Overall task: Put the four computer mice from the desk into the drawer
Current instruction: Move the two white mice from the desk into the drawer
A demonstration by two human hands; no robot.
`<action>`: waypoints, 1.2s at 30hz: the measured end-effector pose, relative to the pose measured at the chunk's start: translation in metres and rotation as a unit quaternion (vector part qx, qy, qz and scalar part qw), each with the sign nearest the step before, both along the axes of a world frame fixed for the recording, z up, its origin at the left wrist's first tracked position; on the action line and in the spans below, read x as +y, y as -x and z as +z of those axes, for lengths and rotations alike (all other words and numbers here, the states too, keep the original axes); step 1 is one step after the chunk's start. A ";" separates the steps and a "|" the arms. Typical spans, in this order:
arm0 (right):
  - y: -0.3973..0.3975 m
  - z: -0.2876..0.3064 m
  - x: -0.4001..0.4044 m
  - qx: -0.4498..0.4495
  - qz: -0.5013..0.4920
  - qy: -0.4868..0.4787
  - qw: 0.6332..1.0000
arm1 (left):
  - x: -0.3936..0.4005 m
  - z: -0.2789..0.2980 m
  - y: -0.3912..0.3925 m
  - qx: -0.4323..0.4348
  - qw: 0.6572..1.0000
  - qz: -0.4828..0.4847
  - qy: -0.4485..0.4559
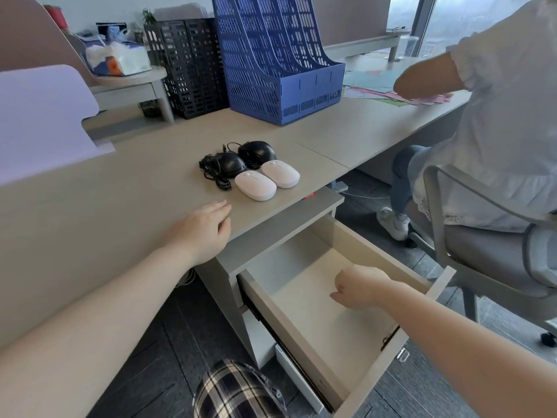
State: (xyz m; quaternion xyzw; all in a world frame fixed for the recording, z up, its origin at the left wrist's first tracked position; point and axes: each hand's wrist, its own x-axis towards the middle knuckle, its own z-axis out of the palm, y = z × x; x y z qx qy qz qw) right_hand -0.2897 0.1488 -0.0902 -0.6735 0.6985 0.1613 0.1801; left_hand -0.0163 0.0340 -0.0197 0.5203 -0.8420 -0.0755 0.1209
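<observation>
Two white wireless mice [255, 185] [280, 173] lie side by side near the desk's front edge. Behind them sit two black wired mice [230, 164] [257, 151] with coiled cables. My left hand [204, 229] rests flat on the desk [120, 206], a little short of the mice, fingers apart and holding nothing. Below the desk edge the top drawer [301, 336] is pulled out and its inside is bare. My right hand [360, 286] hovers over the drawer's interior with fingers curled loosely downward; nothing shows in it.
A blue file rack [280, 55] and a black one [193, 67] stand at the back of the desk. A seated person [497, 116] on an office chair [482, 236] is close on the right, handling coloured papers [391, 92]. A purple divider [39, 116] is at left.
</observation>
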 end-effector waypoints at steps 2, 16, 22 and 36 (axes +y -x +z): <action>-0.007 0.012 -0.008 -0.006 0.007 0.025 1.000 | 0.000 0.003 0.006 0.004 1.000 0.027 0.012; -0.038 0.099 -0.137 -0.227 -0.104 0.345 0.905 | -0.052 0.027 0.080 0.107 0.981 0.126 -0.100; -0.042 0.095 -0.168 -0.259 -0.135 0.289 0.912 | -0.069 0.027 0.082 0.067 0.985 0.122 -0.098; 0.009 0.097 -0.087 -0.372 -0.233 0.340 0.832 | 0.003 0.024 0.116 0.118 0.988 0.100 -0.024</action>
